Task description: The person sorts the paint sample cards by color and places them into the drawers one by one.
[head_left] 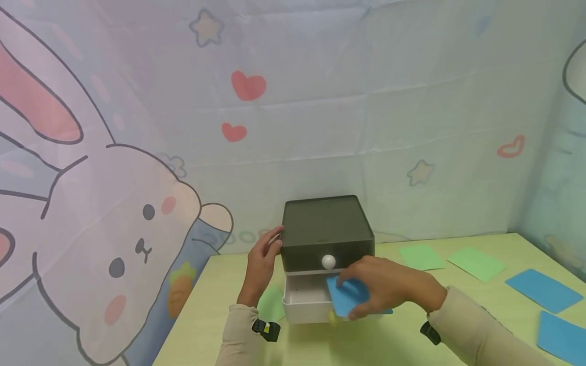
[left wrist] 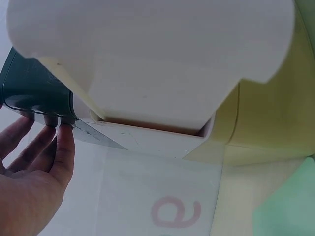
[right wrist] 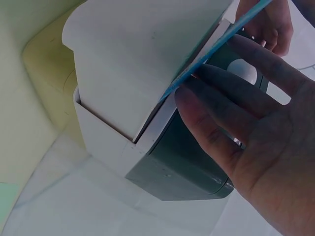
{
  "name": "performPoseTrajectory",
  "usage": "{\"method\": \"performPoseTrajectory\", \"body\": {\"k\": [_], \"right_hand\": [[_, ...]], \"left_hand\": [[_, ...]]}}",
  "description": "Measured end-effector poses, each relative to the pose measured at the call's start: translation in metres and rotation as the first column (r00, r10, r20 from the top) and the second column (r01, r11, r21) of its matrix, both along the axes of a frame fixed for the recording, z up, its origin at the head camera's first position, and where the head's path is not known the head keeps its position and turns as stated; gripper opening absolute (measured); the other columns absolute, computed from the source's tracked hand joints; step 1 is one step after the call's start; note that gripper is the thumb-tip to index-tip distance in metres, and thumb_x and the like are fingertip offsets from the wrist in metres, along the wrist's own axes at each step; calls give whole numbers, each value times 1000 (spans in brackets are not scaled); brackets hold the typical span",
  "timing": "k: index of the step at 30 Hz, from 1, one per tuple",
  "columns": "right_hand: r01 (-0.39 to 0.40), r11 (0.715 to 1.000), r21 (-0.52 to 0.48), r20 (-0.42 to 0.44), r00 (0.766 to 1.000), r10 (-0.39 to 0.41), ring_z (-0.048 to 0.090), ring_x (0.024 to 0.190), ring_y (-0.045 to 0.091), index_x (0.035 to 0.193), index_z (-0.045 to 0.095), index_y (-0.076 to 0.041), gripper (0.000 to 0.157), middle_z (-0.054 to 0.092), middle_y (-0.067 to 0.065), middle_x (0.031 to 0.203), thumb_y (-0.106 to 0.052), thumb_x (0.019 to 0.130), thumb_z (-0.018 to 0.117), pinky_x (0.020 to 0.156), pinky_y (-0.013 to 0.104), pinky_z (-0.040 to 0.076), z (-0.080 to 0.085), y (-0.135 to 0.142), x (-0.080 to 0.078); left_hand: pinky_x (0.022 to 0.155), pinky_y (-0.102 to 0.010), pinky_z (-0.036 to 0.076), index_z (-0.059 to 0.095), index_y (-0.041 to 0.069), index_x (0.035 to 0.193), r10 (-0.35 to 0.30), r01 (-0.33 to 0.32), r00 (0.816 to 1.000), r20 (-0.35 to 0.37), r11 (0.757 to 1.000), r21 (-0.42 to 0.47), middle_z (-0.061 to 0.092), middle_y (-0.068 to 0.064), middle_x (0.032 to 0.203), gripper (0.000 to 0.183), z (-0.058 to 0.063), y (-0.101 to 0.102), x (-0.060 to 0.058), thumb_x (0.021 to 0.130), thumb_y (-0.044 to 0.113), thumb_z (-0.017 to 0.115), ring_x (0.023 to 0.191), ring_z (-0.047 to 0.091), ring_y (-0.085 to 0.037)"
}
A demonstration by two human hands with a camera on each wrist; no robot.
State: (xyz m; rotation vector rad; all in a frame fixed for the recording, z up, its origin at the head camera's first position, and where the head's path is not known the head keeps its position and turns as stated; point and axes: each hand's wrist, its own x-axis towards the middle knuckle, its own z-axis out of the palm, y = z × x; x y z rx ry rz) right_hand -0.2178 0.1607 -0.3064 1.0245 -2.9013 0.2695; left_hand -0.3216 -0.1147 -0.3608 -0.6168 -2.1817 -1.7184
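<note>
Above the white drawer [head_left: 306,313], right of centre, your right hand [head_left: 381,282] pinches the blue card [head_left: 344,299] — left hand [head_left: 261,263] farther, fingers extended.

On the big cloth [head_left: 320,127] hanging behind the light yellow table [head_left: 201,315], a bunny [head_left: 91,218] with pink cheeks at the left, an orange carrot [head_left: 181,296], red hearts [head_left: 248,86] and pale stars [head_left: 207,28].

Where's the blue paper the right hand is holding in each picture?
Head: blue paper low, just right of middle, in the right hand.
Left wrist: not in it.
Right wrist: a thin blue edge slanting down from the top, right of middle.
Shared landmark: the open white drawer, in all three.
</note>
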Motion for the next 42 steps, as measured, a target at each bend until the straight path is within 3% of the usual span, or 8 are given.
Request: {"method": "performPoseTrajectory", "body": {"k": [5,13,20,28,31,36,42], "right_hand": [[7,1000,1,16,1000,-7,58,103,15,121,68,-26,56,70,-6,117,-60,77,77,79,32,53,1,-4,-1],[-74,997,-9,-18,997,73,67,99,17,122,71,-17,52,74,-4,115,-52,83,76,82,33,56,1,-4,-5],[-91,994,-58,-68,994,87,65,91,6,115,74,-17,42,76,-5,109,-42,82,79,78,27,56,0,2,-8],[-96,991,-89,-111,990,86,71,102,13,114,74,-18,37,76,-7,111,-38,83,80,88,34,58,2,19,-3],[-107,986,-129,-102,990,94,72,100,15,114,73,-16,35,76,-6,109,-35,85,79,83,31,59,3,29,0],[-61,980,-190,-50,997,52,73,97,12,115,71,-18,32,75,-5,108,-35,88,77,69,24,57,2,48,2],[-1,966,-258,-43,999,-10,73,92,8,112,71,-18,31,75,-6,104,-34,87,78,68,23,57,5,75,6]], "left_hand": [[109,-50,49,56,16,144,-12,12,1000,1,1000,2,52,-7,150,39,-1,-1,0,106,19,49,138,55,-30],[108,-50,50,57,18,143,0,0,1000,2,1000,-3,54,-7,149,38,0,0,2,105,19,50,135,57,-31],[107,-49,51,57,18,143,0,0,1000,-3,1000,-6,54,-6,149,38,0,-1,1,105,21,50,136,56,-30],[109,-49,49,56,18,144,-19,19,1000,7,1000,3,52,-7,151,39,-1,-2,0,105,21,50,138,54,-30],[109,-49,49,56,18,144,-18,18,1000,10,1000,3,52,-7,151,39,-2,-2,0,106,21,50,138,54,-31],[109,-49,50,56,18,144,-15,15,1000,13,1000,4,52,-8,151,39,-3,-2,0,106,21,49,138,54,-31],[108,-49,50,57,17,143,-16,16,1000,14,1000,13,52,-7,150,38,-1,-1,0,105,19,50,137,55,-31]]}}
